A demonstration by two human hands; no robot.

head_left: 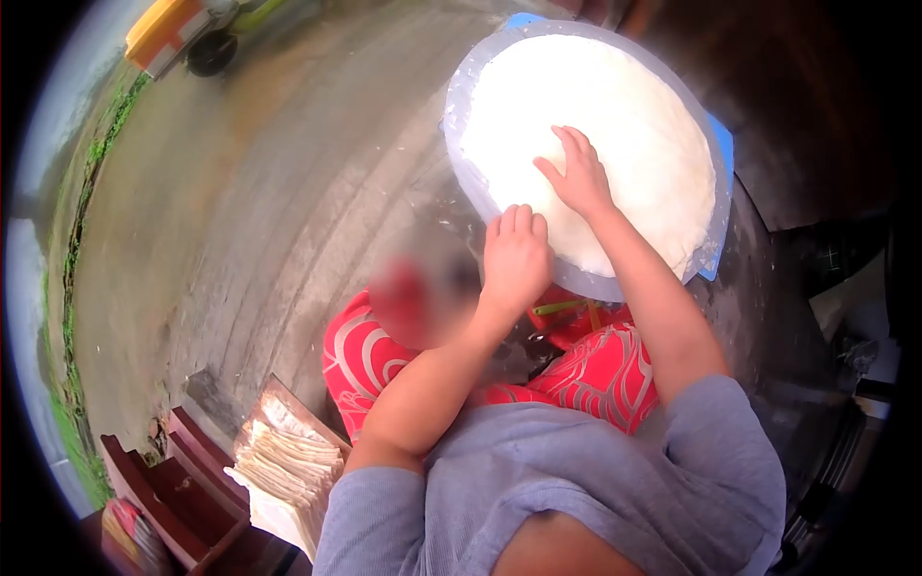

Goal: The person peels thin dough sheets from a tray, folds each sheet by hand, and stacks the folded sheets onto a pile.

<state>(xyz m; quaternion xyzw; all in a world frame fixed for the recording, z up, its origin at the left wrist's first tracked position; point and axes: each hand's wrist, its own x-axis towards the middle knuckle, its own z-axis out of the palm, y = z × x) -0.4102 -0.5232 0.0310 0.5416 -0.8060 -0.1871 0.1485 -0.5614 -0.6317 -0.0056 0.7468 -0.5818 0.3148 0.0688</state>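
Observation:
A large round basin with a pale translucent rim holds a broad white mass that looks like dough or thick batter. Over the near rim, the fingers of my left hand are curled, gripping the edge. My right hand lies over the white mass near its middle, thumb apart from the fingers and nothing held. Whether its fingertips press into the surface is hard to tell. Something blue shows from beneath the basin.
A stack of thin pale sheets lies beside my left side, near dark red wooden pieces. Red patterned cloth covers my legs. An orange and white object with a wheel stands far left on the concrete floor.

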